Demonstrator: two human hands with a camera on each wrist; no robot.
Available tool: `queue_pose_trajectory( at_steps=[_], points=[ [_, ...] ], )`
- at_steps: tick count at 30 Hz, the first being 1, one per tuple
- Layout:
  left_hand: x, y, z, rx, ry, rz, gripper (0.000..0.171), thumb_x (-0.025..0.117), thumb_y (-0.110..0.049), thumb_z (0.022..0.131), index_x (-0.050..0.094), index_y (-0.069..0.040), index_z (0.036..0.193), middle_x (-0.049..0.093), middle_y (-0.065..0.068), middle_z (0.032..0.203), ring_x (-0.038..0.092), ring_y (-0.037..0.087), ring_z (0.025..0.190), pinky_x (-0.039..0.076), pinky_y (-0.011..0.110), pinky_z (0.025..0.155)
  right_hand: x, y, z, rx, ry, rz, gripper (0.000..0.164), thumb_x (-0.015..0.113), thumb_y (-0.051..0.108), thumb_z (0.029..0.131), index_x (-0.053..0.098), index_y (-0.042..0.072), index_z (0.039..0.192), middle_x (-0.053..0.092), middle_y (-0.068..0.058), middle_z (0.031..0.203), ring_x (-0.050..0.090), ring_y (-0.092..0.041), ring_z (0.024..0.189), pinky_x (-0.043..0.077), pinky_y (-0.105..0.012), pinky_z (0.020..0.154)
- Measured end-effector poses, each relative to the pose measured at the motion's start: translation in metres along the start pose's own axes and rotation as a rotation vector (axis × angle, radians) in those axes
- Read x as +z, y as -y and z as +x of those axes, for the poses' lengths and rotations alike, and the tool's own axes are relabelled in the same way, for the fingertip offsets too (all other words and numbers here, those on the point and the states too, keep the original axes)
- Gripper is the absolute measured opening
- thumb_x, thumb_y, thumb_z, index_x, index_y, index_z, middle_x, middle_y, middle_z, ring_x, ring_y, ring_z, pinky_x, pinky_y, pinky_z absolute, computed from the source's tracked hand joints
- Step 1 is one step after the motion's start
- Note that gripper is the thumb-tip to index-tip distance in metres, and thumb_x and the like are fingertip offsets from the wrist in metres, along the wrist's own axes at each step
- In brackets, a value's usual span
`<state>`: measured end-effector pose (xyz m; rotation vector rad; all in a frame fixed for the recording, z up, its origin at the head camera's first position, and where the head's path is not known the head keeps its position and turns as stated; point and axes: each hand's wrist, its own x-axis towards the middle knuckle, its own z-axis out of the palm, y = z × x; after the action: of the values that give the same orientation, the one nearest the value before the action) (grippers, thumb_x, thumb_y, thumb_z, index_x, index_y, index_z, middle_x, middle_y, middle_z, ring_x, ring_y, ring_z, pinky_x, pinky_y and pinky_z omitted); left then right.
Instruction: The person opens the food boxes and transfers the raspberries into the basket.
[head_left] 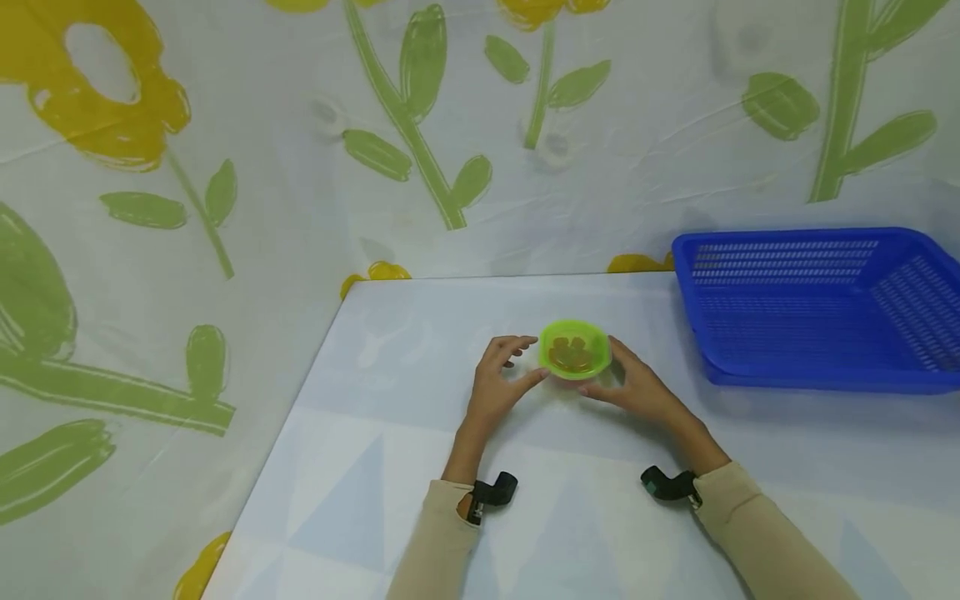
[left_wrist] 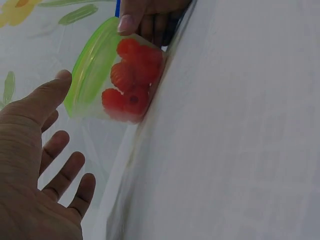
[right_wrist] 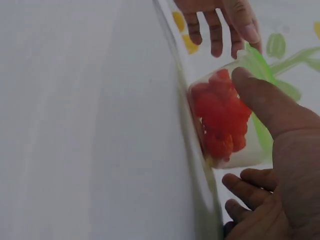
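Note:
A small clear tub (left_wrist: pixel 112 102) with a bright green lid (head_left: pixel 558 329) stands on the white table. Red, ridged, rounded pieces (right_wrist: pixel 220 115) show through its side, and orange-brown shapes show through the lid from above. To its left, my left hand (head_left: pixel 498 379) has its fingers spread, the thumb tip close to the lid's rim and the other fingers apart from the tub. My right hand (head_left: pixel 633 383) is at the tub's right side with relaxed fingers. Its thumb overlaps the tub in the right wrist view, and its forefinger reaches the lid's edge in the head view.
A blue plastic basket (head_left: pixel 787 379) with slotted walls stands at the back right. Behind and left of the table (head_left: pixel 420 500) hangs a white cloth (head_left: pixel 300 208) printed with yellow flowers and green leaves. Black devices (head_left: pixel 498 490) are strapped to both wrists.

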<state>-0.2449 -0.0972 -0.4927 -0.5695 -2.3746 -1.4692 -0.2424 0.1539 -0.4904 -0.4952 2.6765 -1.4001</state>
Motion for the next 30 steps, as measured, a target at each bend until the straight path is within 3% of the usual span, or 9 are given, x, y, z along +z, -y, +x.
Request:
queue_pose_trajectory(
  at_steps=[3,6,8,13,22,30],
  points=[
    [0.003,-0.001,0.001,0.011,0.004,-0.004,0.051,0.074,-0.039,0.075,0.058,-0.025,0.122,0.048,-0.010,0.115,0.051,0.020,0.101,0.046,0.036,0.081,0.002,-0.001,0.003,-0.080,-0.029,0.058,0.090,0.080,0.036,0.069,0.029,0.025,0.143,0.032,-0.005,0.145,0.023,-0.030,0.135,0.017,-0.060,0.104],
    [0.004,-0.002,0.001,0.022,0.011,-0.001,0.050,0.074,-0.037,0.076,0.058,-0.024,0.122,0.048,-0.009,0.114,0.051,0.021,0.102,0.046,0.037,0.080,0.000,0.011,0.001,-0.142,-0.038,0.116,0.087,0.081,0.024,0.070,0.033,0.015,0.142,0.037,-0.009,0.141,0.026,-0.031,0.133,0.015,-0.060,0.104],
    [0.005,-0.001,0.001,0.026,0.012,0.001,0.050,0.074,-0.037,0.076,0.058,-0.026,0.121,0.048,-0.009,0.114,0.051,0.021,0.101,0.046,0.037,0.080,0.001,0.010,0.003,-0.157,-0.039,0.128,0.086,0.081,0.023,0.070,0.034,0.013,0.141,0.039,-0.008,0.140,0.027,-0.029,0.133,0.015,-0.058,0.106],
    [0.005,0.001,0.000,0.032,0.009,0.004,0.049,0.074,-0.035,0.076,0.057,-0.029,0.122,0.048,-0.011,0.115,0.051,0.019,0.102,0.046,0.035,0.080,0.006,-0.003,0.007,-0.148,-0.060,0.097,0.086,0.081,0.031,0.069,0.035,0.020,0.141,0.039,-0.002,0.140,0.028,-0.025,0.133,0.017,-0.056,0.106],
    [0.000,-0.001,0.001,0.056,0.018,0.011,0.048,0.076,-0.026,0.075,0.059,-0.024,0.120,0.048,-0.010,0.114,0.051,0.021,0.101,0.046,0.035,0.079,0.009,-0.002,0.010,-0.137,-0.072,0.103,0.082,0.080,0.031,0.070,0.039,0.019,0.139,0.045,-0.008,0.136,0.032,-0.030,0.130,0.017,-0.058,0.105],
    [0.000,0.000,0.001,0.154,-0.020,0.001,0.038,0.075,-0.013,0.075,0.067,-0.018,0.112,0.054,-0.006,0.113,0.051,0.011,0.104,0.046,0.032,0.086,0.010,-0.005,0.012,-0.089,-0.084,0.055,0.084,0.080,0.036,0.068,0.039,0.018,0.139,0.045,-0.010,0.135,0.034,-0.032,0.128,0.019,-0.058,0.104]
  ],
)
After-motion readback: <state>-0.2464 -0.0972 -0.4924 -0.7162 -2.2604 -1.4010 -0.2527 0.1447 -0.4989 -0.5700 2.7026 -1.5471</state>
